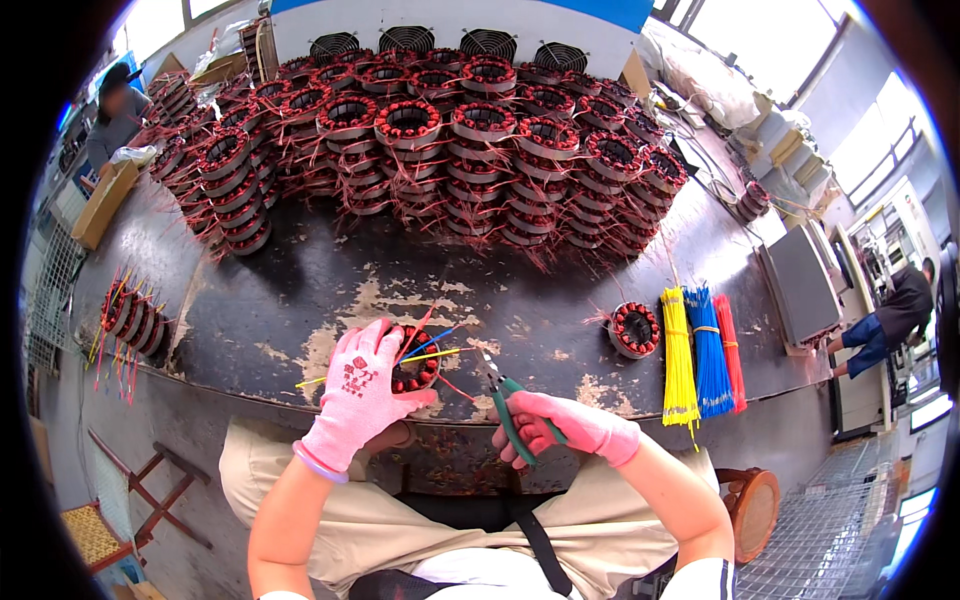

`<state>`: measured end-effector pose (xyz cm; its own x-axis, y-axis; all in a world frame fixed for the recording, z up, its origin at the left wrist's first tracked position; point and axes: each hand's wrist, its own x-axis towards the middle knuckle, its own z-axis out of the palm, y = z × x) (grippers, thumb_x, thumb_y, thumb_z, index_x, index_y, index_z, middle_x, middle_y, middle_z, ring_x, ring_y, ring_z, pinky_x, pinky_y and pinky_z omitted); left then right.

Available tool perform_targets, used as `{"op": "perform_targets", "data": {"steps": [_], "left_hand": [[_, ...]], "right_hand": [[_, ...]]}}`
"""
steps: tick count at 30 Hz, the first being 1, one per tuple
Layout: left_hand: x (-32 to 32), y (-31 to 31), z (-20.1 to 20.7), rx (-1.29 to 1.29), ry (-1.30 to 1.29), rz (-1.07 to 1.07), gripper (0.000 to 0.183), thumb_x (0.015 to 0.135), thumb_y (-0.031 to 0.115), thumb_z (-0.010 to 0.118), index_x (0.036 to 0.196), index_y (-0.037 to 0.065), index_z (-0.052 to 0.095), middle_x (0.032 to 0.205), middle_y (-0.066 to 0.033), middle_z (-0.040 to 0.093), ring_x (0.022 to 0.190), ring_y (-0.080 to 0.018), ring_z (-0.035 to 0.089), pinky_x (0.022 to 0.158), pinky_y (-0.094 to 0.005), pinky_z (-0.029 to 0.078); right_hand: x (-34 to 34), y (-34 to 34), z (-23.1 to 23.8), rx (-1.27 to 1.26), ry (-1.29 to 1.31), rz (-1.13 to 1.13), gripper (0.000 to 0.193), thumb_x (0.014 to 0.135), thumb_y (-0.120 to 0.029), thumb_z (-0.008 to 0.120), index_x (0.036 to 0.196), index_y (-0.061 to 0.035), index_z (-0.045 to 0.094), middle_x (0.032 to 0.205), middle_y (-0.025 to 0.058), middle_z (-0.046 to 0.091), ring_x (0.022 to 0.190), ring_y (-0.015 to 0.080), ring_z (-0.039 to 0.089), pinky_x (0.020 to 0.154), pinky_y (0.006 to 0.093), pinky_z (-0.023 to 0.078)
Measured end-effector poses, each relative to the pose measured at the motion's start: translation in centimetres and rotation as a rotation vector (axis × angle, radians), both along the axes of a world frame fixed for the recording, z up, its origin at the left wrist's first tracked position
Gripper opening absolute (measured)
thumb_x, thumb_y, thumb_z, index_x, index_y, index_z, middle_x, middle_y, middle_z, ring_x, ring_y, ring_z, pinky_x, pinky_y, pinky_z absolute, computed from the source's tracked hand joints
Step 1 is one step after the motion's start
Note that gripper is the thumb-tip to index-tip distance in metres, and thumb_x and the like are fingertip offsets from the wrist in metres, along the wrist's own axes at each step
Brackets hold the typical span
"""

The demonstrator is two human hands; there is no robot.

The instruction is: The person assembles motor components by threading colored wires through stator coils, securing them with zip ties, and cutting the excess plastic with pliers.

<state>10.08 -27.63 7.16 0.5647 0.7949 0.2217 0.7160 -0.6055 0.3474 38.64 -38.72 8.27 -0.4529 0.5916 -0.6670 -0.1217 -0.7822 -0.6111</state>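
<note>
My left hand (360,385), in a pink glove, steadies a motor stator (425,372) on the bench. Its fingers lie over the left side of the ring and the thumb runs along the near edge. Red copper coils line the ring, and red, blue and yellow wires stick out of it. In my right hand (545,428), also gloved in pink, are green-handled pliers (513,420). The plier jaws (488,362) point up and left, close to the tip of a yellow wire (440,352); whether they touch it I cannot tell.
Tall stacks of stators (470,150) fill the far side of the dark, worn bench (300,300). A lone stator (635,330) sits to the right, beside yellow (678,360), blue (711,355) and red wire bundles (732,350). Wired stators (135,318) lie at left. Two people are in the background.
</note>
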Motion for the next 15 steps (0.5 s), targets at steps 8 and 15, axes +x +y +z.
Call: {"op": "perform_targets", "data": {"steps": [8,15], "left_hand": [[-0.3,0.3,0.6,-0.021,0.044,-0.047,0.09,0.063,0.045,0.091,0.134,0.001,0.058,0.14,-0.0205,0.054,0.128,-0.0416,0.051,0.111,-0.0499,0.041],[0.4,0.1,1.1,-0.042,0.062,0.003,0.089,0.064,0.053,0.088,0.13,0.001,0.06,0.139,-0.0185,0.056,0.126,-0.0404,0.053,0.11,-0.049,0.041]], "right_hand": [[-1.0,1.0,0.5,0.068,-0.018,-0.025,0.057,0.108,-0.046,0.043,0.137,0.001,0.053,0.11,0.0142,0.067,0.092,0.0248,0.07,0.086,0.0371,0.059],[-1.6,1.4,0.7,0.192,-0.206,-0.02,0.055,0.107,-0.046,0.045,0.137,-0.0009,0.054,0.106,0.0118,0.067,0.089,0.0226,0.068,0.082,0.0355,0.058]]}}
